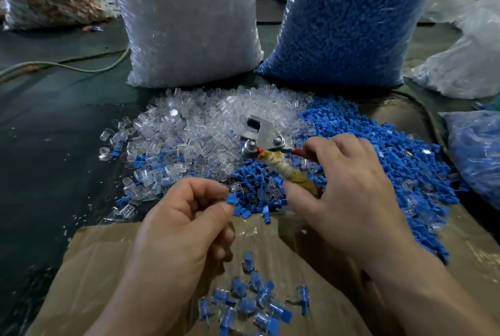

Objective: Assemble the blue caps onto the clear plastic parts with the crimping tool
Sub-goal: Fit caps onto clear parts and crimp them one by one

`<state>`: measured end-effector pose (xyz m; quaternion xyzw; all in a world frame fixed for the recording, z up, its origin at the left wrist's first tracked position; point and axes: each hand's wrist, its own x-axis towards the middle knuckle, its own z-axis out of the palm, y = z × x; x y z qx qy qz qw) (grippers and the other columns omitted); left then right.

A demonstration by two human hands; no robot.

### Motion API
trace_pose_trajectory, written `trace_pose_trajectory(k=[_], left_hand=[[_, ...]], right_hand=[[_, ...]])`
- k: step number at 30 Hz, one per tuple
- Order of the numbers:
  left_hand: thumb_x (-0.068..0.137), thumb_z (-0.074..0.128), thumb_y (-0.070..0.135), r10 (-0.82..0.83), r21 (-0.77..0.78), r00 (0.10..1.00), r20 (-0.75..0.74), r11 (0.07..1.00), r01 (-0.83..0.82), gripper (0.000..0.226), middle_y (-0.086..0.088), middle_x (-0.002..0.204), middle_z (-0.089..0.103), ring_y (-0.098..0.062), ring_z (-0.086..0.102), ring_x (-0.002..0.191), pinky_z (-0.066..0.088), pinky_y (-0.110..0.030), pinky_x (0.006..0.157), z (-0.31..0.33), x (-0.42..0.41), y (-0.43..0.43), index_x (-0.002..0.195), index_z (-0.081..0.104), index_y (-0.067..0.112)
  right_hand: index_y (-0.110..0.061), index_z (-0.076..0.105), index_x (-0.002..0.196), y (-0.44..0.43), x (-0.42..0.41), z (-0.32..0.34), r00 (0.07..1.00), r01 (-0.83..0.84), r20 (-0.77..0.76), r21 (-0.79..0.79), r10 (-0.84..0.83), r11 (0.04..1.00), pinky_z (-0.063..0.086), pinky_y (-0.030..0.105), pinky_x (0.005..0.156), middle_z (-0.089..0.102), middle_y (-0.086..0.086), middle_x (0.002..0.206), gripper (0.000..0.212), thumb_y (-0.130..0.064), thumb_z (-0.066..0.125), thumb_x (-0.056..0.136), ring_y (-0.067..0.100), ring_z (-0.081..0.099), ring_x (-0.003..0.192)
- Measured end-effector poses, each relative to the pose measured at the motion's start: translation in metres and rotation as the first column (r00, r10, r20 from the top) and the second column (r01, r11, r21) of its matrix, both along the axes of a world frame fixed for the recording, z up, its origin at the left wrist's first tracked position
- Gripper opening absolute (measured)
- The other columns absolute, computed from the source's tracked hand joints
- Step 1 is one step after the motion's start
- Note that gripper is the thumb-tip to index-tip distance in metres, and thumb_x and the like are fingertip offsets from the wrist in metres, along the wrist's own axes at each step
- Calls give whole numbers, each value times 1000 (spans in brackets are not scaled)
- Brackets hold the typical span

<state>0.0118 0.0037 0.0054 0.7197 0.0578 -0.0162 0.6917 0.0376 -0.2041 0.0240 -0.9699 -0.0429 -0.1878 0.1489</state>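
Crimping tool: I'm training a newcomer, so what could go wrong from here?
The left hand pinches a cap by its fingertips only; it may drop into the loose caps. Feeding it to the tool that the right hand grips could nip fingers. Finished pieces lie near the loose pile and might mix.

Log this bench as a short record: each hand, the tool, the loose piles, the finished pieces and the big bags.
Left hand: pinches one blue cap between thumb and forefinger
Right hand: holds the crimping tool by its handles
Loose piles: clear plastic parts left, blue caps right
Finished: capped assemblies scattered on cardboard
Bags: bag of clear parts labelled SJ-017, bag of blue caps, both upright behind the piles
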Motion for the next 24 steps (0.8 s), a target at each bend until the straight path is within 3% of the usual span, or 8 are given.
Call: trace_pose_trajectory(k=[5, 11, 16, 20, 24], left_hand=[[86, 71, 9, -6, -18, 1000, 1, 1000, 6, 24, -9, 59, 66, -17, 56, 44, 47, -24, 43, -2, 0, 2, 84, 72, 33], [87, 70, 6, -20, -13, 999, 28, 1000, 20, 27, -9, 57, 65, -15, 54, 42, 45, -19, 41, -5, 1, 0, 83, 72, 33], [85, 71, 10, -23, -30, 999, 28, 999, 24, 23, -10, 57, 66, -16, 54, 42, 45, -22, 41, -6, 2, 0, 85, 71, 34], [85, 71, 9, -24, -28, 999, 48, 999, 25, 24, -9, 57, 65, -16, 54, 42, 45, -20, 42, -9, 3, 1, 85, 72, 33], [72, 76, 26, -18, -78, 997, 73, 997, 24, 17, -9, 59, 66, -18, 56, 45, 47, -25, 43, -11, 4, 4, 87, 72, 32]], right_hand=[[-27, 46, 119, 0, 0, -2, 998, -44, -45, 60, 47, 997, 38, 30, 79, 41, -11, 101, 55, -65, 38, 79, 10, 40, 96], [-31, 46, 112, -3, -5, 2, 996, -65, 80, 222, 48, 973, 37, 17, 70, 39, -16, 95, 45, -63, 49, 81, 3, 42, 85], [-35, 42, 104, -2, -5, 8, 998, -3, 58, 183, -8, 983, 40, 27, 70, 39, -13, 96, 53, -76, 51, 71, 8, 45, 88], [-29, 51, 106, -7, -6, 11, 997, 14, 76, 169, -28, 985, 39, 29, 71, 41, -9, 96, 52, -68, 58, 73, 13, 46, 90], [-24, 59, 116, -15, -12, 13, 993, -114, 21, 61, 113, 992, 35, 21, 72, 48, -12, 96, 53, -62, 56, 79, 11, 44, 91]])
